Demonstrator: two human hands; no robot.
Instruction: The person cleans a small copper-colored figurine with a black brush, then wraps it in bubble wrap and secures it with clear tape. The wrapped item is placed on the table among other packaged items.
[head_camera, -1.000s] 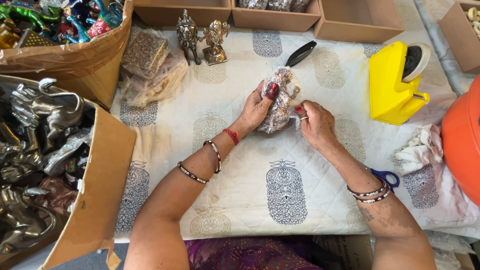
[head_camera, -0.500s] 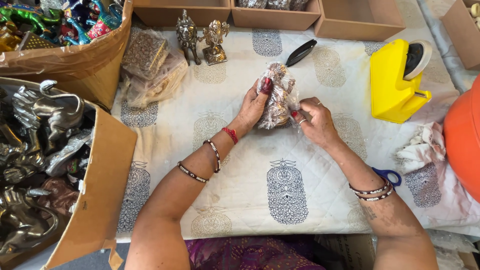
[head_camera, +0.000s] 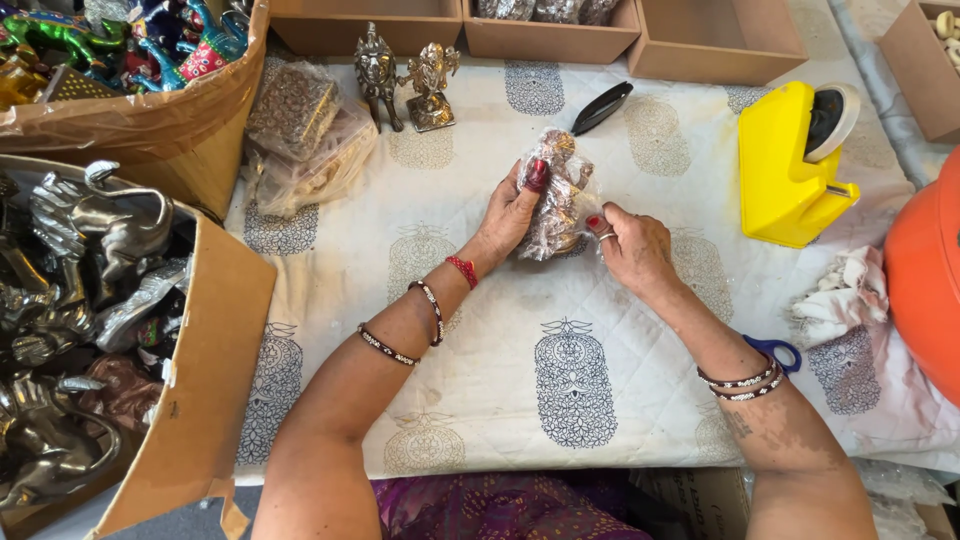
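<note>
Fingers (head_camera: 528, 185) of the left hand (head_camera: 510, 215) curl around the left side of a small figurine wrapped in clear plastic (head_camera: 558, 195), thumb on its front with a red-painted nail, gripping it upright just above the cloth. Those of the right hand (head_camera: 632, 245) pinch the wrap at the bundle's lower right edge, thumb and forefinger closed on the film. The bundle sits between both hands, near the middle of a white quilted cloth (head_camera: 480, 340) printed with dark blue motifs, which covers the table.

Bangles circle both wrists, and a red thread is tied at the left one. Just beyond the bundle, a black clip-like tool (head_camera: 600, 107) lies on the cloth. Further back to the left stand two small metal statuettes (head_camera: 405, 75), side by side, and beside them lies a clear bag of brownish items (head_camera: 305, 130). A yellow tape dispenser (head_camera: 790, 165) stands to the right, well apart from the hands. Blue scissor handles (head_camera: 778, 352) peek out by the right forearm, near a crumpled white rag (head_camera: 845, 295). Shallow cardboard trays (head_camera: 560, 40) line the far edge. At the left, an open cardboard box (head_camera: 195, 370) holds silvery metal animal figures, and behind it another box (head_camera: 150, 95) holds brightly painted ones.
</note>
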